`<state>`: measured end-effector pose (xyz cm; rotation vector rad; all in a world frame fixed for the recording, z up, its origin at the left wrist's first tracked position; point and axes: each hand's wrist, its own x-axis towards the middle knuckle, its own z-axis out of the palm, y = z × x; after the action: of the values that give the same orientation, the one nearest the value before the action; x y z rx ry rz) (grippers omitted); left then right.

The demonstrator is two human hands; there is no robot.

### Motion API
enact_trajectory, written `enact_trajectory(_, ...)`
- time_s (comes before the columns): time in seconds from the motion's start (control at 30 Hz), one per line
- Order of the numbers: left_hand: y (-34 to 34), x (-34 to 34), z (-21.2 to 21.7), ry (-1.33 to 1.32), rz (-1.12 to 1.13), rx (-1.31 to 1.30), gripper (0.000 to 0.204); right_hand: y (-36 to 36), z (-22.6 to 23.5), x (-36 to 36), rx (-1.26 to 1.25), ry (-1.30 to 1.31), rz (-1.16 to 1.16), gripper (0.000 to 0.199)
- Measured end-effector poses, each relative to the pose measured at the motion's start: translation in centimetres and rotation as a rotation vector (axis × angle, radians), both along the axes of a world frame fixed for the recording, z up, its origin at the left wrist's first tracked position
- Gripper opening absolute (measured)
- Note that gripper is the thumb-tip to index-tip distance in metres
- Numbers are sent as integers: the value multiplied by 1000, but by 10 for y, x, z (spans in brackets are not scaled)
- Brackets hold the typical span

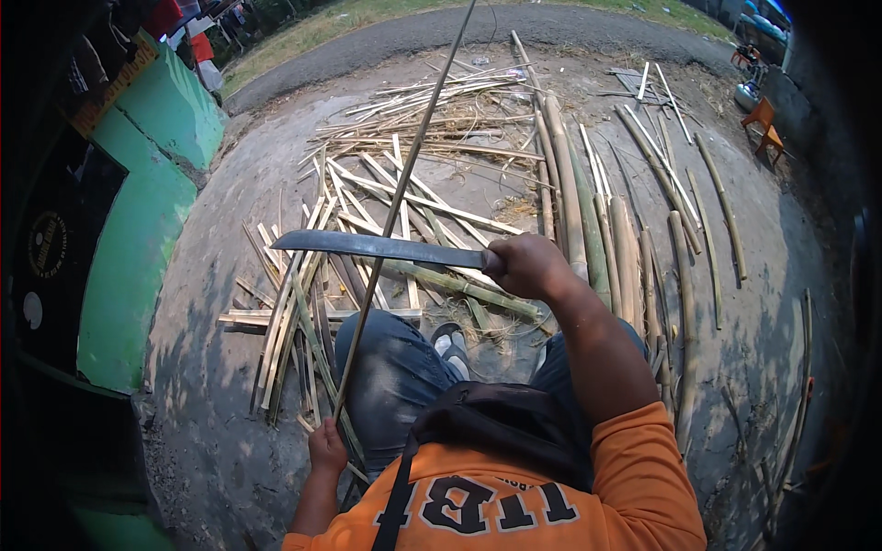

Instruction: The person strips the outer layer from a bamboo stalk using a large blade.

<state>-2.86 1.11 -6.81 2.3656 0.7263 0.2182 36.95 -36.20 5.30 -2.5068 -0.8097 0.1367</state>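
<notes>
My right hand [525,264] grips the handle of a long dark machete [377,246], its blade pointing left across the middle of the view. My left hand [328,447], low by my left knee, holds the lower end of a long thin bamboo strip [401,197] that rises steeply toward the top edge. The blade's edge meets this strip about halfway up. My knees in blue jeans [390,376] and a grey sandal [451,347] show below the blade.
Split bamboo slats [303,312] lie heaped on the concrete ahead and to the left. Whole bamboo poles [588,211] lie in rows to the right. A green wall [138,248] runs along the left. Orange chairs [764,124] stand at the far right.
</notes>
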Motion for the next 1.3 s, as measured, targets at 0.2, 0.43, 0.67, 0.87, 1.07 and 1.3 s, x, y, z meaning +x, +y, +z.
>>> enact_trajectory(0.2,-10,7,16,3,16,-16,64,8,-6,-8,18,-224,230,13)
enact_trajectory(0.43,4,-1,0,15,-6,32,64,-12,5,8,9,-74,-78,19)
enact_trajectory(0.67,1,1,1,24,0,-1,64,-11,5,2,103,110,-113,25)
enact_trajectory(0.87,-1,1,-2,18,1,-18,65,9,-8,-7,70,-29,77,20)
enact_trajectory(1.07,-1,2,7,28,7,31,64,2,9,-8,-10,-194,138,14)
enact_trajectory(1.3,0,4,10,14,-13,64,64,-17,6,9,67,8,-204,28)
